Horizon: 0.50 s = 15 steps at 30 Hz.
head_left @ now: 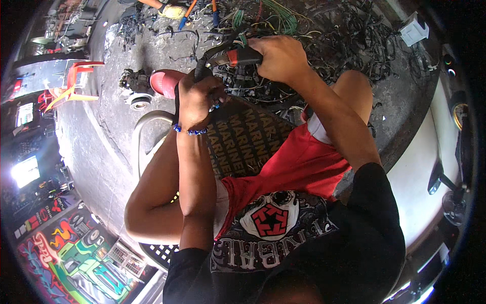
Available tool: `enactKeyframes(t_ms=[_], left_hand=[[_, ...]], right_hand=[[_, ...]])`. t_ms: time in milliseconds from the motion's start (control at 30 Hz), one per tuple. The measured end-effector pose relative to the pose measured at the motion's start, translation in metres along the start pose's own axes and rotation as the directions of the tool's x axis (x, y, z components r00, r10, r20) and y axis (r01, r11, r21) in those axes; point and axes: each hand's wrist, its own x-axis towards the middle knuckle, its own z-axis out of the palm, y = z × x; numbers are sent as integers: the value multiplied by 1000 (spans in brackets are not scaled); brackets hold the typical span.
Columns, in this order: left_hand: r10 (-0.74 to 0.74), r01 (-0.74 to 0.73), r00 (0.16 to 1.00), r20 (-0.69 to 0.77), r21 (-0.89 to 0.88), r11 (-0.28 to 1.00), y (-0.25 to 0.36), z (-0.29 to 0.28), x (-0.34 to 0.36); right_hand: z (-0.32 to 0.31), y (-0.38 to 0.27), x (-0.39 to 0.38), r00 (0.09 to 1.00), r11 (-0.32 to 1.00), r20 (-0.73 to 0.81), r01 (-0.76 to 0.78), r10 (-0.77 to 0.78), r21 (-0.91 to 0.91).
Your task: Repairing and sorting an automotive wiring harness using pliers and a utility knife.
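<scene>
My left hand (195,99) is closed around a black, taped wire harness (203,63), just above a dark wooden board on my lap. Closed on the red and black handle (245,55) of a knife, my right hand (283,57) sits to its right. The knife's short metal blade (218,61) points left and lies against or very close to the harness; I cannot tell if it touches. Green wires (242,39) come out of the harness near the knife. The printed board (243,134) rests across my legs.
Heaps of cut wires (334,45) cover the floor ahead. Another person's gloved hand (172,11) is at the top, near a tool with orange and blue handles (188,14). A pulley-fitted machine part (139,101), a red-orange chair (76,86) and a white box (414,30) stand around.
</scene>
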Motion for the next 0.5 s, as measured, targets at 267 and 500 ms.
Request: enactKeyframes(t_ms=[267,500], left_hand=[[131,-170,984,117,438,883,-6,-18,5],[-90,85,996,6,-380,921,20,-55,-5]], right_hand=[[5,-5,6,983,990,118,-141,143,-26],[4,61,19,815,808,26,-569,579,-151]])
